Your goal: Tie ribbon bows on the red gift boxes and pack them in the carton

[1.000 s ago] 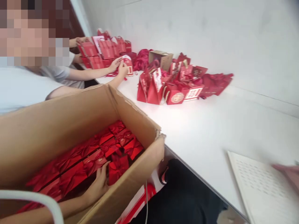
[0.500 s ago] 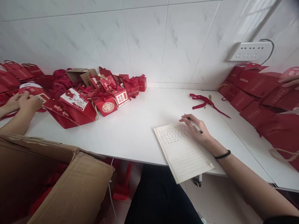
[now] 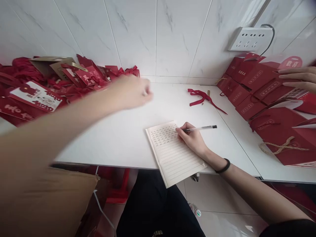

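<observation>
A lined notebook (image 3: pixel 180 161) lies on the white table, its lower end jutting past the front edge. Rows of small handwriting fill its upper part. My right hand (image 3: pixel 194 138) rests on the page, fingers closed round a black-and-clear pen (image 3: pixel 204 127) whose back end points right. The pen's tip is hidden by the fingers. My left hand (image 3: pixel 137 92) is above the table beyond the notebook, its arm stretched in from the left. Its fingers look curled but are smeared by motion, and I cannot see anything in them.
Red gift boxes (image 3: pixel 37 98) crowd the left. More red boxes (image 3: pixel 256 80) are stacked right, with another person's hand (image 3: pixel 298 77) on them. A red ribbon scrap (image 3: pixel 201 95) lies mid-table. A power strip (image 3: pixel 250 39) is on the wall; a cardboard box (image 3: pixel 66 197) stands lower left.
The view has swung right. My left arm has swept in from the left. The pen has turned in my right hand, from slanting down-right to nearly level. The hands at far left are out of view.
</observation>
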Available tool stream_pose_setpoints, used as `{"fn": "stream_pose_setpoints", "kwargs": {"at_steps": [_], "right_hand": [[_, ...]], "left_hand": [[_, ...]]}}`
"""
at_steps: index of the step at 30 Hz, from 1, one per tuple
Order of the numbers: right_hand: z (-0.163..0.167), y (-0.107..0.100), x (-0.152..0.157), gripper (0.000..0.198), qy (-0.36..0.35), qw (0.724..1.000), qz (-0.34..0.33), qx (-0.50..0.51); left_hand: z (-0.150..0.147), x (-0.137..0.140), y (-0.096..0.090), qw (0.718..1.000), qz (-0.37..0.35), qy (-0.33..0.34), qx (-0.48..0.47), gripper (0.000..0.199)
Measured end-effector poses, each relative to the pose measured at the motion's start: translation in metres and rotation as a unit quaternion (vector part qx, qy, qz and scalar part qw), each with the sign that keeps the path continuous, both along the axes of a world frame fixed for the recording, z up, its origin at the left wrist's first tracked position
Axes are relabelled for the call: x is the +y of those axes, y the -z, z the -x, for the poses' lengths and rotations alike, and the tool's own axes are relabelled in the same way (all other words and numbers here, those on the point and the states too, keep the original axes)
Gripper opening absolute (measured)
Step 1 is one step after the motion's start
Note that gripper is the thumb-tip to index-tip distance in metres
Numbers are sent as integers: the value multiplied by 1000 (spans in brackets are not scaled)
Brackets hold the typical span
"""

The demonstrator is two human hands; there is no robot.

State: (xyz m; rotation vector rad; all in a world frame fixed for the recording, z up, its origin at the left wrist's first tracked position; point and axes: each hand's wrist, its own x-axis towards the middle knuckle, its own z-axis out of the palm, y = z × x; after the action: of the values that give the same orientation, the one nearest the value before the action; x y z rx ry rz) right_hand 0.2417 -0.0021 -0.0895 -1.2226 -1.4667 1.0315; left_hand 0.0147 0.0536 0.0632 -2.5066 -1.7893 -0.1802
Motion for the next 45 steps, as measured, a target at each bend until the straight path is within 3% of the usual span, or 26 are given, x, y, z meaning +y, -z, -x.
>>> {"fn": "stream_pose_setpoints", "kwargs": {"at_steps": [2, 5, 8, 13, 17, 23, 45], "right_hand": [[1, -1, 2, 35, 12, 1000, -7, -27], [0, -4, 3, 27, 25, 997, -39, -54], [-1, -5, 4, 21, 21, 995, -51, -81], [-1, -3, 6, 23, 2, 993, -54, -109], [-3, -4, 5, 27, 2, 991, -50, -123], [-3, -4, 5, 27, 15, 987, -48, -153], [-3, -3, 4, 24, 23, 978, -54, -199]], "left_hand": [[-47, 17, 47, 997, 23, 68, 19, 30], [-95, 28, 111, 989, 50, 105, -94, 30], [-105, 28, 142, 975, 86, 116, -170, 27], [-88, 30, 137, 941, 201, 181, -205, 11], [-82, 30, 132, 929, 220, 232, -186, 27], [-80, 26, 135, 927, 260, 206, -176, 41], [-81, 25, 133, 925, 279, 182, -181, 42]]}}
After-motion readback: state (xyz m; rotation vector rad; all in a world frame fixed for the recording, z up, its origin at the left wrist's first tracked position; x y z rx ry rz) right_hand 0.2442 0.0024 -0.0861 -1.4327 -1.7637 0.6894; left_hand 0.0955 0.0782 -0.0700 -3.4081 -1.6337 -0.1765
